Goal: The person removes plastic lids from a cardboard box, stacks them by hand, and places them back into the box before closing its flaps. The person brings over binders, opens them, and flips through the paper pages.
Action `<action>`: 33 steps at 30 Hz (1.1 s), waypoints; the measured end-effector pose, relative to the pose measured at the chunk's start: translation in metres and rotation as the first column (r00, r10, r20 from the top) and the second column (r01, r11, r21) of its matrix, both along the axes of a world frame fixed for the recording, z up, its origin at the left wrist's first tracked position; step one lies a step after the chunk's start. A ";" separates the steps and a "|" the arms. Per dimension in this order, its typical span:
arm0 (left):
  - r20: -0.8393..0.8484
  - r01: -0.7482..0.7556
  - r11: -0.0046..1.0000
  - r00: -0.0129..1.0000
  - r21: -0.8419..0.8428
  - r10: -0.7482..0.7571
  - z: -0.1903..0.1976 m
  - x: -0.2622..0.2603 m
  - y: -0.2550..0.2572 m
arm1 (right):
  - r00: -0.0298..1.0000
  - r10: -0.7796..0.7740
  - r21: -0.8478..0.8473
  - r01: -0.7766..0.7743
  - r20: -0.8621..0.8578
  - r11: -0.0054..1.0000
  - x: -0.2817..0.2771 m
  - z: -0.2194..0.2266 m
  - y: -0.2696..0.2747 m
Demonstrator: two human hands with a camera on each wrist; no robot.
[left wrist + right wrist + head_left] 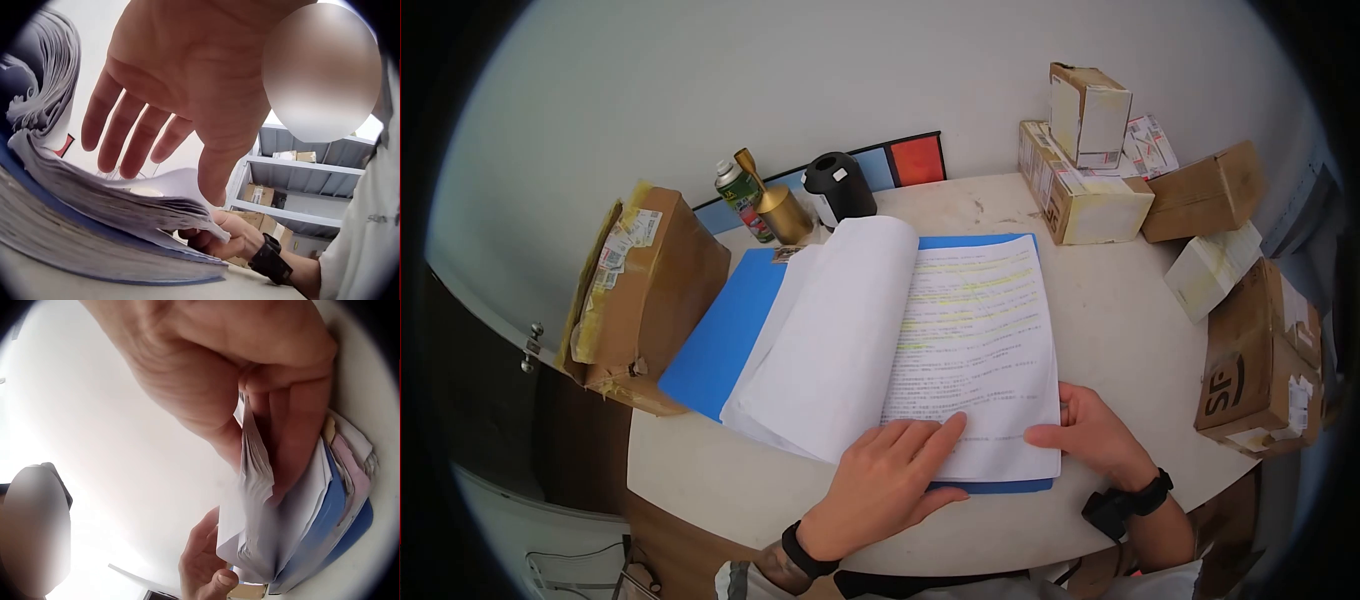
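Observation:
A thick stack of printed pages [975, 360], some lines marked yellow, lies open on a blue folder [720, 340]; turned pages [840, 330] curl over to the left. My left hand [890, 480] rests with fingers extended on the lower part of the printed page. At the lower right edge my right hand [1100, 435] pinches a bundle of sheets [255, 456] between thumb and fingers, as the right wrist view shows. The left wrist view has my left palm [187, 69] over the lifted sheets [125, 206], the right hand [231, 234] at their corner.
A worn cardboard box [640, 300] stands left of the folder. Behind are a spray can [745, 200], a gold container [783, 213] and a black holder [838, 185]. Several cartons [1090, 200] line the right side of the white table [1110, 320]. Shelves [300, 169] show behind the person.

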State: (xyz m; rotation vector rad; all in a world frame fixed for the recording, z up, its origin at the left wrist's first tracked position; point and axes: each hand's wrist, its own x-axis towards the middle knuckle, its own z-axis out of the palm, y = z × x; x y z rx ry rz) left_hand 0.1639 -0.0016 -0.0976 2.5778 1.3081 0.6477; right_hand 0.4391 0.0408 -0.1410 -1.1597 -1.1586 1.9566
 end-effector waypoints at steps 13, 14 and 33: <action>0.284 -0.193 0.913 0.910 -0.360 0.304 -0.001 -0.032 0.000 | 0.998 -0.007 0.107 0.015 -0.069 0.994 0.000 -0.003 -0.003; 0.293 -0.326 0.880 0.853 -0.346 0.431 0.002 -0.034 -0.002 | 0.998 0.005 0.094 0.000 -0.060 0.996 0.001 -0.001 -0.003; 0.039 -0.022 0.999 0.999 -0.028 0.023 0.005 0.005 -0.007 | 0.998 0.036 0.144 -0.029 -0.048 0.989 -0.004 -0.005 -0.006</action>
